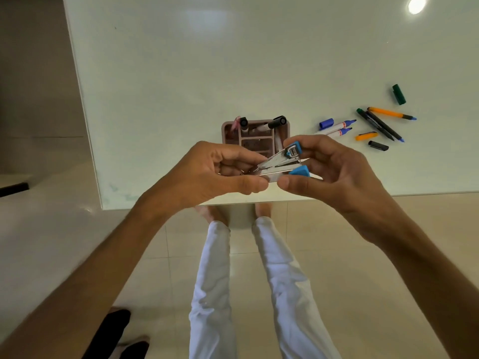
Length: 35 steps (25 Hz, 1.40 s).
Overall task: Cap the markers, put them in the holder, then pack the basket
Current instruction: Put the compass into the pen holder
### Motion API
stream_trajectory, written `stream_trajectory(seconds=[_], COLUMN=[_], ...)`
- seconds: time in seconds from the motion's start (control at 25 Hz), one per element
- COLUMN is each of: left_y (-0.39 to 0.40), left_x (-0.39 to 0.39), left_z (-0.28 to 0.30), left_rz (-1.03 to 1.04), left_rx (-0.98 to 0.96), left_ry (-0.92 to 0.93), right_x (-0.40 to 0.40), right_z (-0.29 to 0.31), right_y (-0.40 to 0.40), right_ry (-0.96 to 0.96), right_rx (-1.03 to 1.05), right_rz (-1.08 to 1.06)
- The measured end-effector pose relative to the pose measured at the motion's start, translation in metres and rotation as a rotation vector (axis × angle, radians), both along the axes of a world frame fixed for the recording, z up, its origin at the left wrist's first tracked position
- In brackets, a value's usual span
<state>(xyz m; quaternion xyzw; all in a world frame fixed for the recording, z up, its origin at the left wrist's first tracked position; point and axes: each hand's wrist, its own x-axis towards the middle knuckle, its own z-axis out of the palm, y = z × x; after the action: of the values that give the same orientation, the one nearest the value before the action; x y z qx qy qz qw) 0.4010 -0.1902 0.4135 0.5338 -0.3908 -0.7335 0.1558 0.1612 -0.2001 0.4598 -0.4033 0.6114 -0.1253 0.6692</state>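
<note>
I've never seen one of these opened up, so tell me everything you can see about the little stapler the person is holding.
The stapler is small, with shiny metal arms and bright blue plastic end pieces. It is hinged open in a narrow V, the blue ends to the right, and lies roughly level in the air above the table's near edge, in front of the pink holder. The left hand pinches its metal tip; the right hand grips the blue end.

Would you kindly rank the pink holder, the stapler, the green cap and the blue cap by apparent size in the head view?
1. pink holder, partly hidden
2. stapler, nearer the camera, so the top ranking is unsure
3. green cap
4. blue cap, close to the green
</note>
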Motion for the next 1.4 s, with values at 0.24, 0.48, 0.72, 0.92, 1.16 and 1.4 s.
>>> stream_trajectory(seconds=[0.24, 0.48, 0.72, 0.92, 1.16, 1.4], left_y=[-0.006, -0.005, 0.005, 0.010, 0.004, -0.007], left_x=[0.052, 0.087, 0.066, 0.051, 0.040, -0.013], left_z=[-0.017, -0.040, -0.046, -0.052, -0.039, -0.014], left_rz=[0.242, 0.633, 0.658, 0.651, 0.618, 0.379], left_rx=[-0.067, 0.014, 0.082, 0.121, 0.067, -0.058], left_ry=[-0.192, -0.288, -0.267, -0.237, -0.266, -0.243], right_x=[0.017, 0.052, 0.075, 0.075, 0.032, -0.045], right_z=[-0.019, -0.058, -0.081, -0.098, -0.089, -0.075], right_y=[0.025, 0.031, 0.031, 0.031, 0.051, 0.084], right_ry=[0.242, 0.488, 0.639, 0.713, 0.607, 0.563], right_rx=[-0.109, -0.295, -0.360, -0.328, -0.362, -0.138], right_rz=[-0.214, -0.473, -0.365, -0.215, -0.291, -0.237])
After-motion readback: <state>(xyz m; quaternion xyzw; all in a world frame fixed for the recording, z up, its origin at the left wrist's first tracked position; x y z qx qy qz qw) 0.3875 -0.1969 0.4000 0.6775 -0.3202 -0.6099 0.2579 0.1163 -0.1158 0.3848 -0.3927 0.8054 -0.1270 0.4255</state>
